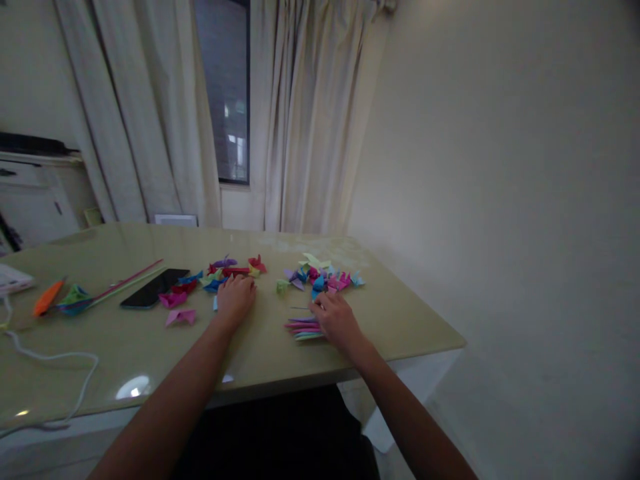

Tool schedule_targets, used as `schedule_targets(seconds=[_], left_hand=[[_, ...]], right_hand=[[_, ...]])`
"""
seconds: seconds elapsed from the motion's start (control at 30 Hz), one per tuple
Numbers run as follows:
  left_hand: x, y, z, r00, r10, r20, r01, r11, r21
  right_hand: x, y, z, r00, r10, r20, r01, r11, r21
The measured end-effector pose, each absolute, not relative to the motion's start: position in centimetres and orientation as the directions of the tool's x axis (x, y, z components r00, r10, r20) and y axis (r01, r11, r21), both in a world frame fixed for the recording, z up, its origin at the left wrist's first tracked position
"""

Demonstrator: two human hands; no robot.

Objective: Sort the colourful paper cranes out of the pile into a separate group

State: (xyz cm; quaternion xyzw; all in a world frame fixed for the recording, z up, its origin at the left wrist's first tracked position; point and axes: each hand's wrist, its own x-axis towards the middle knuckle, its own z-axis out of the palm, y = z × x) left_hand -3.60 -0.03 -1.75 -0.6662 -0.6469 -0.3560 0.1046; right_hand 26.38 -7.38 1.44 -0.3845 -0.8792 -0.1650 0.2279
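My left hand (237, 300) rests at the front of a loose group of folded paper pieces, close to a blue one (214, 285). Its fingertips point away from me and are mostly hidden. My right hand (336, 317) is bent with thumb and fingers together, just in front of a second colourful heap of folded paper pieces (340, 281). A thin dark needle-like line (300, 307) reaches left from its fingertips; whether they grip it is too small to tell. Below that hand lies a stack of flat folded papers (304, 329) in purple, pink and green.
Left of my left hand are pink folded papers (181, 317), a black phone (155, 289) and long thin sticks (127, 283). Farther left are an orange object (49, 297) and a white cable (55, 356). A wall (500, 200) borders the glossy table (400, 327) at the right.
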Motion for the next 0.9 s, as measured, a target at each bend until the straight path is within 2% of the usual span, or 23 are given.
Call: schedule_targets(seconds=[0.13, 0.27, 0.5, 0.6, 0.73, 0.8, 0.9], left_hand=[[-3.8, 0.2, -1.7, -0.082, 0.798, 0.597, 0.920, -0.171, 0.354], [-3.7, 0.0, -0.9, -0.107, 0.764, 0.636, 0.866, -0.243, 0.437], [-3.2, 0.5, 1.1, -0.211, 0.656, 0.724, 0.611, -0.490, 0.621], [-2.7, 0.7, 1.1, -0.215, 0.659, 0.721, 0.471, -0.577, 0.667], [-1.9, 0.6, 0.7, -0.177, 0.699, 0.693, 0.313, -0.627, 0.713], [-1.4, 0.4, 0.7, -0.145, 0.724, 0.675, 0.251, -0.633, 0.733], [-0.8, 0.0, 0.7, -0.097, 0.751, 0.653, 0.173, -0.633, 0.754]], right_hand=[[25.6, -7.2, 0.1, -0.633, 0.601, 0.488, 0.723, 0.684, 0.094], [26.2, -7.7, 0.3, -0.620, 0.611, 0.493, 0.720, 0.693, 0.048], [24.9, -7.2, 1.9, -0.593, 0.607, 0.530, 0.706, 0.708, -0.021], [22.9, -6.7, 2.7, -0.545, 0.590, 0.596, 0.644, 0.750, -0.153], [20.2, -5.1, 4.1, -0.331, 0.651, 0.683, 0.560, 0.718, -0.413], [19.3, -4.0, 4.7, -0.255, 0.680, 0.687, 0.552, 0.686, -0.474], [18.6, -2.5, 5.3, -0.278, 0.696, 0.661, 0.554, 0.679, -0.482]])
